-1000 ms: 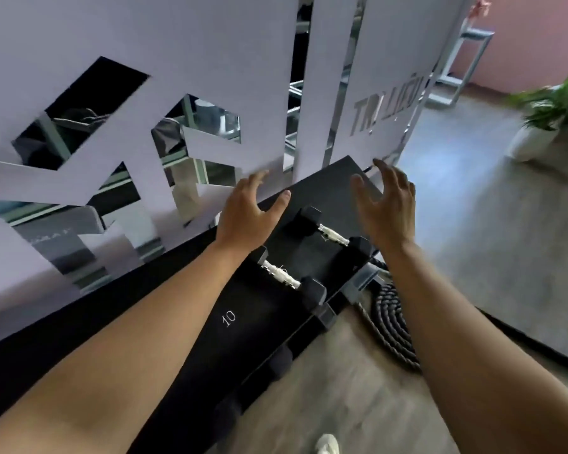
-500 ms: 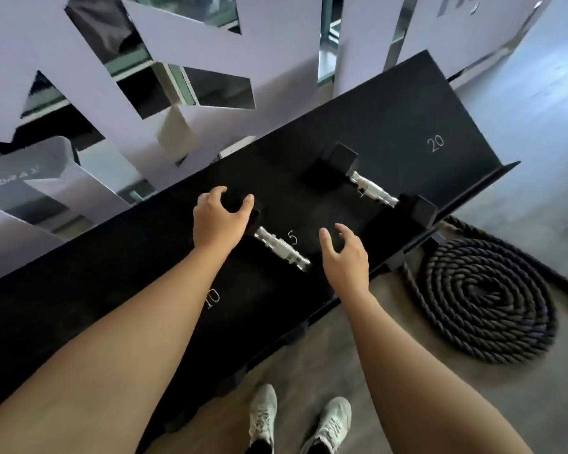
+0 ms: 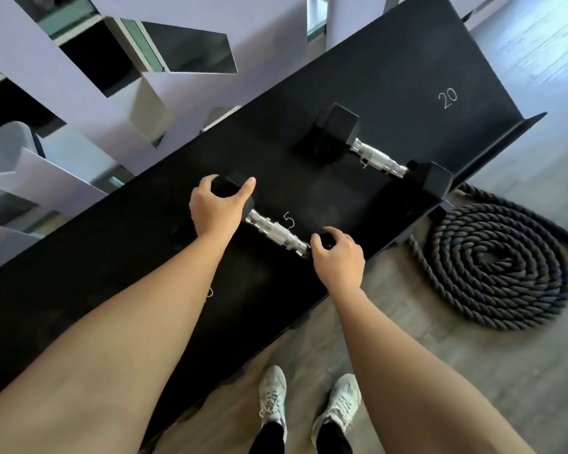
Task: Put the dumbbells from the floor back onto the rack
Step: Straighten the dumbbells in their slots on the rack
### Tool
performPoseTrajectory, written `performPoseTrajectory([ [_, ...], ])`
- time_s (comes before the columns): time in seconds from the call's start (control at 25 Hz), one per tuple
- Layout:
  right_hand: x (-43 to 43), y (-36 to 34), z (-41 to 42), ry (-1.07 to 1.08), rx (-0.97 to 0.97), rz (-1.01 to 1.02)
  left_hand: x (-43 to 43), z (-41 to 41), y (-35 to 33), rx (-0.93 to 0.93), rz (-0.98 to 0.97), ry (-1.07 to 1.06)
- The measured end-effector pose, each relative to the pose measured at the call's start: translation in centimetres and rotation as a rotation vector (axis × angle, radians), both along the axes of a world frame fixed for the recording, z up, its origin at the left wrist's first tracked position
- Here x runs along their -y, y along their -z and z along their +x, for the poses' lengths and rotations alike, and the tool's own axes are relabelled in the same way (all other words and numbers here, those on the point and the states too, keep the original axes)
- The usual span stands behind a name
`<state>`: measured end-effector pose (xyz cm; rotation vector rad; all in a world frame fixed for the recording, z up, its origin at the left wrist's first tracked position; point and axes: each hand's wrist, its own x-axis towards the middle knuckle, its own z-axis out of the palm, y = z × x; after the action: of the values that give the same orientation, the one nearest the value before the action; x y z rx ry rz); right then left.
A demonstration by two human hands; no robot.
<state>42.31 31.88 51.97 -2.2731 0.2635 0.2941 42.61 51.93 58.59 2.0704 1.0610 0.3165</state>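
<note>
Two black hex dumbbells with chrome handles lie on the sloped black rack [image 3: 391, 77]. The near dumbbell [image 3: 276, 231] rests beside the painted "5". My left hand [image 3: 215, 208] is wrapped over its far head. My right hand [image 3: 338, 257] covers its near head at the rack's front edge. The second dumbbell [image 3: 377, 158] lies to the right, untouched, with both heads visible. A painted "20" marks the rack's right end.
A coiled black battle rope [image 3: 499, 267] lies on the wood floor right of the rack. My white shoes [image 3: 309, 401] stand just in front of the rack. A lilac cut-out wall with mirror panels [image 3: 63, 77] rises directly behind the rack.
My view has tilted down and closer to the rack. Both hands came down onto the near dumbbell's heads; the right hand moved from hovering to resting on the near head.
</note>
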Motion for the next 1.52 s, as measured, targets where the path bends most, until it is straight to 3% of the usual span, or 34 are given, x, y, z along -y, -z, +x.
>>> performPoseTrajectory([
  [0.32,-0.3,0.3,-1.1,0.163,-0.128,-0.009,0.8,4.9,-0.4,-0.049,0.121,0.26],
  [0.92,0.7,-0.1,-0.9,0.027,-0.176,0.053,1.0,4.7,-1.3,-0.185,0.174,0.295],
  [1.0,1.8,-0.7,0.3,0.018,-0.124,0.049,1.5,5.3,-1.7,-0.237,0.273,0.279],
  [1.12,4.3,-2.3,4.6,0.073,0.126,0.065,3.9,7.5,-2.6,0.004,0.404,0.304],
  [1.28,8.1,-4.2,12.4,0.113,0.35,0.002,8.3,12.5,-2.8,0.158,0.23,0.402],
  [1.52,13.4,-0.8,18.6,-0.037,0.243,-0.172,9.9,18.1,0.8,0.1,0.134,0.343],
])
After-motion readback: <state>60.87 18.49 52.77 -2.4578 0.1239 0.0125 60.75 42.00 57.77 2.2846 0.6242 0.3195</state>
